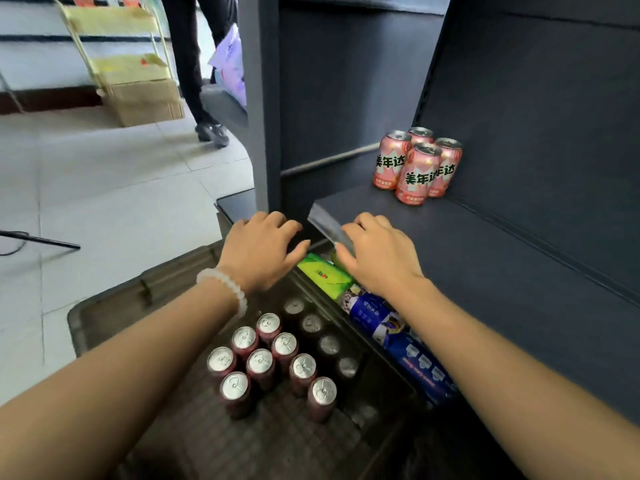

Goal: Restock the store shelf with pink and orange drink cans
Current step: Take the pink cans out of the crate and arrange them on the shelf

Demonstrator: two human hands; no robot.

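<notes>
Four pink drink cans stand clustered at 1 o'clock on the dark shelf, well apart from both hands. The left hand and right hand hover side by side at the shelf's front edge, palms down, fingers relaxed and grasping nothing. Below them at 6 o'clock, more cans stand upright in a grey crate, beside a green packet and a blue package

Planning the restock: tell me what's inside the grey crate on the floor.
The grey crate holds upright cans, silver tops showing. The forearms and the shelf cover its near and right parts.
</notes>
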